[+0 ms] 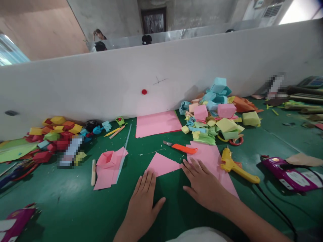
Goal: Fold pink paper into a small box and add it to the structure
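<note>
White fabric [202, 235] sits at 5 o'clock, dial centred on a folded, roughly triangular pink paper piece [163, 164], flat on the green tabletop [75, 208]. Person's left hand [143, 195], 7 o'clock: fingers nearly together, thumb apart, tips at near-left edge. Right hand [203, 188], 4 o'clock: fingers slightly spread, tips at right corner. Neither pinches. Progress, judged: piece folded, not further shaped; open pink paper box [107, 160], 9 o'clock, formed; flat pink paper sheets [158, 124], 12 o'clock, unfolded. Purple device [275, 169], 3 o'clock, carries white patches; I can read no writing.
</note>
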A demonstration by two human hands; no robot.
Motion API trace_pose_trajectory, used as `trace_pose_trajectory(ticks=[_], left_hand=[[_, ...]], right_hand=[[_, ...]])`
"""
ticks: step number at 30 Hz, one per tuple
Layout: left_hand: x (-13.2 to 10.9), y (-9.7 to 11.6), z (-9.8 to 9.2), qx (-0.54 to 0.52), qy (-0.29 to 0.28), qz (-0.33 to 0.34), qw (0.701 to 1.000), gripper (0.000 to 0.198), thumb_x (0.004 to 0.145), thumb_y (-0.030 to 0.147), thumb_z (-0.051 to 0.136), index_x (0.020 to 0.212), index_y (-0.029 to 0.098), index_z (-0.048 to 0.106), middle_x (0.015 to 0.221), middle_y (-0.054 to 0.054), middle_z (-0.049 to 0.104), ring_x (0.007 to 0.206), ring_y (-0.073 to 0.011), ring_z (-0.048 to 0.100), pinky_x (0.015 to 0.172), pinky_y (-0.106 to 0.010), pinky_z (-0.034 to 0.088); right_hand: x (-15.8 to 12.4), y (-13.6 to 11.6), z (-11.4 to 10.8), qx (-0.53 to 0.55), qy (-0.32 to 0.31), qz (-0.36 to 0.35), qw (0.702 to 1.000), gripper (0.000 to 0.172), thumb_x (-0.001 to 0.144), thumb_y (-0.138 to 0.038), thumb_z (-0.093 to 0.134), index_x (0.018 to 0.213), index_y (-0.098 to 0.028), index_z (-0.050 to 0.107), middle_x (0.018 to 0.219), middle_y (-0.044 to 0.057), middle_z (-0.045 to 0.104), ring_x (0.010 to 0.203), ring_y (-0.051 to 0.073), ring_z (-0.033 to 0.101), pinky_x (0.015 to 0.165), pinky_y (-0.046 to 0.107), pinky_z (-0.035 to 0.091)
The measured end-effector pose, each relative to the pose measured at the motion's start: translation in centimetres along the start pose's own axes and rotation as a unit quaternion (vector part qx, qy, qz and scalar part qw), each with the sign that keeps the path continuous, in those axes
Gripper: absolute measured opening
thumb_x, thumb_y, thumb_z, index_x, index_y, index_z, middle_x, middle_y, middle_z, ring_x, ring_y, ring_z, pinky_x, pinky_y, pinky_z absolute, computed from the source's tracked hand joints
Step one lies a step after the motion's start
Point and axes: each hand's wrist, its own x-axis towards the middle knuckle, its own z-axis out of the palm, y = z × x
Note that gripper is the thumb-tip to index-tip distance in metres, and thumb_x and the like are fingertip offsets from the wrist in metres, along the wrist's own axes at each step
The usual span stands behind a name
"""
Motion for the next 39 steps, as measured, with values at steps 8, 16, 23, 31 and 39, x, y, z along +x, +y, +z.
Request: trace_pose_trajectory(ticks=[8, 16, 23, 31, 39], left_hand=[[0.0, -0.2, 0.4, 0.002, 0.01, 0.003, 1.0, 0.079, 0.101, 0.048, 0.046, 0.163, 0.023, 0.005, 0.164, -0.012, 0.031, 0.152, -0.0298, 0.03, 0.12, -0.05, 0.034], [0.3, -0.1, -0.6, -0.028, -0.002, -0.016, 0.999, 0.063, 0.099, 0.044, 0.051, 0.155, 0.02, 0.034, 0.16, -0.01, 0.04, 0.148, -0.0296, 0.038, 0.118, -0.052, 0.037], [1.0, -0.1, -1.3, -0.113, 0.032, -0.141, 0.983, 0.044, 0.096, 0.026, 0.05, 0.139, 0.027, 0.053, 0.148, -0.007, 0.052, 0.135, -0.0297, 0.049, 0.109, -0.053, 0.045], [1.0, -0.3, -1.1, -0.165, 0.086, -0.193, 0.963, 0.051, 0.093, 0.019, 0.05, 0.143, 0.028, 0.048, 0.141, -0.01, 0.056, 0.124, -0.0295, 0.057, 0.101, -0.052, 0.047], [0.6, 0.4, -2.9, -0.256, 0.075, -0.087, 0.96, 0.049, 0.094, 0.015, 0.049, 0.141, 0.028, 0.049, 0.118, -0.009, 0.064, 0.104, -0.0239, 0.06, 0.088, -0.039, 0.052]], right_hand=[[-0.3, 0.2, 0.0, -0.008, 0.001, 0.001, 1.0, 0.07, 0.097, -0.05, 0.045, 0.154, -0.009, 0.042, 0.16, 0.017, 0.039, 0.152, 0.039, 0.024, 0.122, 0.059, 0.021], [1.1, 1.1, -1.6, 0.019, 0.029, 0.023, 0.999, 0.045, 0.098, -0.041, 0.05, 0.133, -0.018, 0.065, 0.157, 0.015, 0.045, 0.146, 0.037, 0.036, 0.119, 0.058, 0.022], [2.5, 1.1, -1.1, 0.12, 0.027, 0.044, 0.991, 0.021, 0.088, -0.023, 0.061, 0.107, -0.026, 0.071, 0.155, 0.005, 0.05, 0.14, 0.031, 0.042, 0.113, 0.054, 0.032], [2.6, 1.1, -0.1, 0.207, 0.105, -0.005, 0.973, 0.017, 0.086, -0.011, 0.059, 0.089, -0.026, 0.068, 0.141, 0.004, 0.063, 0.133, 0.029, 0.049, 0.108, 0.053, 0.039], [2.8, 2.0, 0.9, 0.245, 0.187, -0.053, 0.95, 0.021, 0.087, -0.007, 0.053, 0.088, -0.025, 0.065, 0.132, 0.006, 0.066, 0.125, 0.029, 0.055, 0.102, 0.053, 0.045]])
